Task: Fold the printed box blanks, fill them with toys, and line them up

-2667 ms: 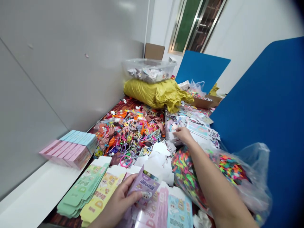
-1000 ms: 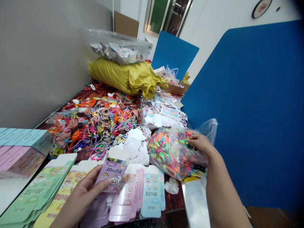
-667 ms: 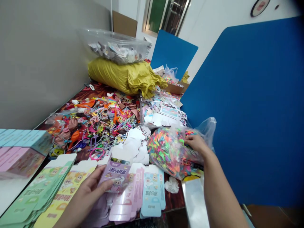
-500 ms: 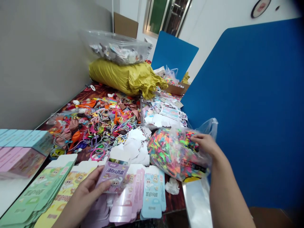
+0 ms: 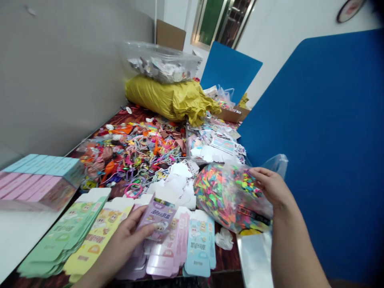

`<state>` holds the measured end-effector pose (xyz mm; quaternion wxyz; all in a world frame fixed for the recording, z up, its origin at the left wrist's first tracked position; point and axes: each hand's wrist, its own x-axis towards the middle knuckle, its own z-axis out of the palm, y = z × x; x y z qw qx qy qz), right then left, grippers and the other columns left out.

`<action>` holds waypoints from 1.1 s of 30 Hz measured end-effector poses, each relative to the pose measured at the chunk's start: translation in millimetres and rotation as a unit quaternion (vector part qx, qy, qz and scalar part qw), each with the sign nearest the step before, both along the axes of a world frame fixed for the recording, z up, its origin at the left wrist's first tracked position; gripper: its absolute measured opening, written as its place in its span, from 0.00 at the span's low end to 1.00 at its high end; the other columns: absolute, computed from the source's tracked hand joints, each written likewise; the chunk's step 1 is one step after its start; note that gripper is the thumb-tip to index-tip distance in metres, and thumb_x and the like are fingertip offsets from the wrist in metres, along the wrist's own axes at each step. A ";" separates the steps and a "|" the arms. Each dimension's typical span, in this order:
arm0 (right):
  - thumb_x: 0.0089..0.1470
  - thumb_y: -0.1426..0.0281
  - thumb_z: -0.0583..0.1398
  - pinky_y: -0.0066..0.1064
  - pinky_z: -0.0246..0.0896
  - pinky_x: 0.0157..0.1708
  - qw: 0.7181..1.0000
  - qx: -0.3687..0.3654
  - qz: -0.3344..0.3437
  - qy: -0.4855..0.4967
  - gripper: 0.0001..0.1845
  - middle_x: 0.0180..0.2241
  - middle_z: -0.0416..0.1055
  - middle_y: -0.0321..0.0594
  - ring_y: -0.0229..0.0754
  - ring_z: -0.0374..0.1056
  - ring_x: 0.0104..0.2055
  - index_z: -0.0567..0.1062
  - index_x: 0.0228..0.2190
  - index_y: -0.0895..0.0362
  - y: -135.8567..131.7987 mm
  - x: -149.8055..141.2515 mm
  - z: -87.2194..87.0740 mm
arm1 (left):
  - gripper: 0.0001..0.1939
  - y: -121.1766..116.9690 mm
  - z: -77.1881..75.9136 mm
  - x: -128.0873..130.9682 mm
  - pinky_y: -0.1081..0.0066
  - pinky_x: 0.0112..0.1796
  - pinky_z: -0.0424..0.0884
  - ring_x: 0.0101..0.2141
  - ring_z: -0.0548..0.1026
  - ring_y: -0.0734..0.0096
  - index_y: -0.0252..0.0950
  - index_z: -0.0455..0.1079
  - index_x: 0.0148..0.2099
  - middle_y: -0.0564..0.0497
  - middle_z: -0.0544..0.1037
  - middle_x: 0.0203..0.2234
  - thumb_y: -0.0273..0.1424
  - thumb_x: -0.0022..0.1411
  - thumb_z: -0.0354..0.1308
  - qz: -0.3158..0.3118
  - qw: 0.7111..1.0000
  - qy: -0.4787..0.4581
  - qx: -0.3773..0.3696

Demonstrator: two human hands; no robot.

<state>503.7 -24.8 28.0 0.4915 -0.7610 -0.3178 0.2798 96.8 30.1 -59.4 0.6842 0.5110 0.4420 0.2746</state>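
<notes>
Left hand (image 5: 123,242), arm reaching forward, pinches a lilac printed cardboard box blank (image 5: 157,220) in its fingers (image 5: 141,229) at 6 o'clock; right hand (image 5: 271,186) curls its fingers (image 5: 258,173) over a clear plastic bag of neon pieces (image 5: 228,198) at 4 o'clock.

Bright, even indoor light, with wide-lens bending toward the edges.
Soft, diffuse light lies across the scene, leaving only faint shadows under the crumpled mustard-yellow plastic sack (image 5: 168,100). Far behind the sack, the metal-framed window (image 5: 211,22) shows muted green. In front of the sack, the clear plastic bag of neon pieces (image 5: 228,196) carries small white glints, and on top of it the clear plastic tub (image 5: 160,62) has a pale sheen. Left of the sack, the flat grey wall panel (image 5: 60,68) slants sharply; right of it, the royal-blue board (image 5: 330,160) appears bowed, and the top right corner darkens to black. Fine detail looks slightly soft.
</notes>
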 end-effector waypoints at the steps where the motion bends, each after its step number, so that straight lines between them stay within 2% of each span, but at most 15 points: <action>1: 0.38 0.55 0.68 0.27 0.48 0.20 1.000 0.028 0.007 -0.007 0.19 0.20 0.65 0.33 0.32 0.54 0.20 0.76 0.27 0.57 4.5 -17.8 0.9 | 0.25 -1.7 0.9 2.6 0.63 0.52 0.69 0.51 0.73 0.56 0.40 0.67 0.55 0.47 0.76 0.51 0.39 0.56 0.63 -0.005 1.000 -0.010 0.003; 3: 0.43 0.59 0.67 0.28 0.55 0.25 0.992 0.110 0.027 -0.058 0.13 0.24 0.68 0.35 0.36 0.61 0.25 0.77 0.27 0.55 13.8 -61.6 0.9 | 0.24 -5.5 2.3 8.7 0.63 0.51 0.69 0.50 0.74 0.57 0.39 0.67 0.54 0.47 0.77 0.50 0.35 0.56 0.63 -0.015 0.999 -0.034 0.006; 6: 0.50 0.65 0.64 0.37 0.61 0.42 0.950 0.227 0.088 -0.195 0.05 0.36 0.73 0.40 0.44 0.67 0.41 0.77 0.27 0.54 23.9 -133.9 -2.7 | 0.22 -10.0 2.7 16.3 0.63 0.48 0.70 0.47 0.75 0.58 0.37 0.68 0.53 0.46 0.78 0.47 0.32 0.56 0.63 -0.021 0.996 -0.090 -0.007; 8: 0.54 0.68 0.61 0.42 0.59 0.47 0.922 0.249 0.139 -0.261 0.05 0.41 0.72 0.42 0.46 0.66 0.46 0.78 0.29 0.53 27.9 -173.1 -7.8 | 0.21 -11.5 2.8 17.7 0.64 0.47 0.70 0.46 0.75 0.60 0.37 0.68 0.52 0.46 0.78 0.46 0.32 0.56 0.64 -0.018 0.992 -0.122 -0.018; 10: 0.56 0.69 0.59 0.44 0.58 0.49 0.902 0.240 0.215 -0.287 0.06 0.44 0.71 0.43 0.47 0.65 0.49 0.78 0.31 0.52 31.9 -198.0 -14.5 | 0.21 -12.0 3.4 15.5 0.64 0.46 0.69 0.45 0.74 0.61 0.37 0.68 0.52 0.47 0.77 0.46 0.30 0.56 0.64 -0.005 0.989 -0.144 -0.018; 13: 0.58 0.69 0.58 0.44 0.58 0.52 0.877 0.175 0.365 -0.258 0.08 0.48 0.71 0.43 0.47 0.64 0.53 0.79 0.34 0.51 39.1 -210.9 -22.5 | 0.21 -11.3 3.8 7.7 0.65 0.46 0.69 0.45 0.74 0.62 0.37 0.68 0.51 0.48 0.77 0.44 0.29 0.55 0.64 0.019 0.988 -0.156 -0.004; 14: 0.58 0.68 0.58 0.44 0.58 0.53 0.872 0.155 0.396 -0.244 0.08 0.50 0.70 0.43 0.47 0.63 0.54 0.79 0.36 0.51 41.2 -211.4 -23.5 | 0.21 -11.0 3.5 4.6 0.65 0.46 0.69 0.44 0.73 0.62 0.36 0.69 0.51 0.48 0.76 0.44 0.29 0.54 0.64 0.026 0.988 -0.155 0.000; 17: 0.59 0.64 0.58 0.46 0.55 0.56 0.868 0.121 0.426 -0.223 0.10 0.54 0.68 0.42 0.47 0.61 0.57 0.79 0.39 0.49 44.8 -212.3 -19.8 | 0.20 -11.3 0.9 -4.0 0.65 0.46 0.68 0.44 0.73 0.62 0.36 0.69 0.50 0.48 0.76 0.44 0.29 0.54 0.65 0.041 0.988 -0.150 0.008; 21: 0.56 0.59 0.59 0.46 0.54 0.56 0.827 0.020 0.531 -0.183 0.11 0.55 0.67 0.42 0.50 0.61 0.58 0.80 0.33 0.49 48.2 -216.5 -5.3 | 0.20 -15.3 -3.9 -13.6 0.66 0.46 0.67 0.44 0.72 0.63 0.37 0.70 0.49 0.50 0.76 0.42 0.30 0.54 0.66 0.044 0.988 -0.145 0.030; 23: 0.56 0.57 0.59 0.43 0.58 0.53 0.833 0.010 0.534 -0.142 0.13 0.52 0.70 0.43 0.50 0.65 0.54 0.80 0.29 0.51 56.7 -217.0 0.6 | 0.20 -18.6 -5.3 -18.7 0.67 0.46 0.67 0.44 0.72 0.63 0.37 0.70 0.49 0.50 0.76 0.42 0.30 0.53 0.66 0.028 0.988 -0.147 0.030; 25: 0.56 0.57 0.58 0.39 0.63 0.48 0.864 0.038 0.485 -0.131 0.15 0.46 0.74 0.45 0.49 0.69 0.48 0.79 0.28 0.54 73.3 -218.6 0.5 | 0.20 -22.7 -5.7 -24.0 0.66 0.45 0.67 0.43 0.73 0.63 0.36 0.70 0.49 0.49 0.77 0.42 0.30 0.53 0.67 0.009 0.988 -0.151 0.013; 27: 0.58 0.59 0.56 0.36 0.65 0.42 0.879 0.036 0.431 -0.202 0.15 0.39 0.76 0.45 0.46 0.71 0.41 0.77 0.30 0.56 96.5 -226.2 -9.0 | 0.21 -27.0 -5.3 -28.8 0.66 0.45 0.67 0.43 0.73 0.63 0.35 0.70 0.49 0.49 0.77 0.42 0.29 0.52 0.67 -0.007 0.987 -0.160 -0.004; 28: 0.58 0.62 0.55 0.35 0.64 0.40 0.873 0.019 0.412 -0.259 0.14 0.36 0.75 0.45 0.45 0.71 0.39 0.77 0.32 0.57 108.9 -233.3 -17.5 | 0.21 -29.0 -4.7 -31.0 0.66 0.46 0.67 0.43 0.73 0.63 0.35 0.70 0.49 0.49 0.77 0.42 0.29 0.52 0.67 -0.015 0.986 -0.166 -0.010; 30: 0.57 0.69 0.54 0.34 0.62 0.42 0.832 -0.027 0.426 -0.354 0.11 0.36 0.75 0.45 0.45 0.69 0.40 0.76 0.33 0.58 131.7 -253.6 -40.0 | 0.22 -32.1 -3.4 -34.8 0.66 0.46 0.67 0.44 0.73 0.63 0.35 0.70 0.49 0.49 0.77 0.42 0.28 0.52 0.67 -0.024 0.985 -0.172 -0.010; 33: 0.50 0.76 0.57 0.34 0.59 0.45 0.793 -0.051 0.474 -0.380 0.10 0.39 0.74 0.47 0.47 0.67 0.44 0.77 0.34 0.58 154.5 -288.4 -76.7 | 0.20 -33.6 -2.1 -40.6 0.67 0.45 0.67 0.42 0.73 0.64 0.34 0.71 0.48 0.50 0.77 0.40 0.29 0.51 0.67 -0.020 0.988 -0.151 0.003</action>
